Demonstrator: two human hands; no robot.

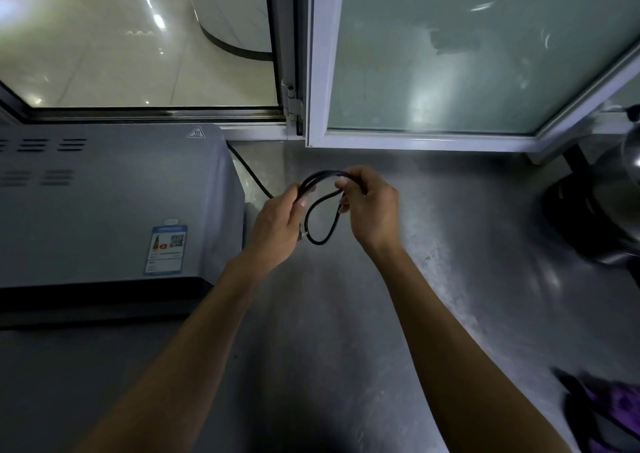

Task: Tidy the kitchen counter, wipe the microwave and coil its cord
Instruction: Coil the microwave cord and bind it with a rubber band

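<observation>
We coil the cord (320,207): left hand (277,224) and right hand (372,210) pinch its loops; next, another loop.

Grey painted-metal microwave casing (104,203): matt, smooth, paper label stuck on top. Thin black cord (320,210): smooth rubbery sheath, slight sheen. Grey stone-like countertop (450,245): dull polish, scuffed. Frosted glass window pane (467,54): smeared. Rounded metal vessel (630,155): glossy.

grey metal microwave (104,207) is sat at the left on the speckled grey counter (433,245); thin black looped cord (320,207) is held just right of it, window frame (322,72) behind.
</observation>
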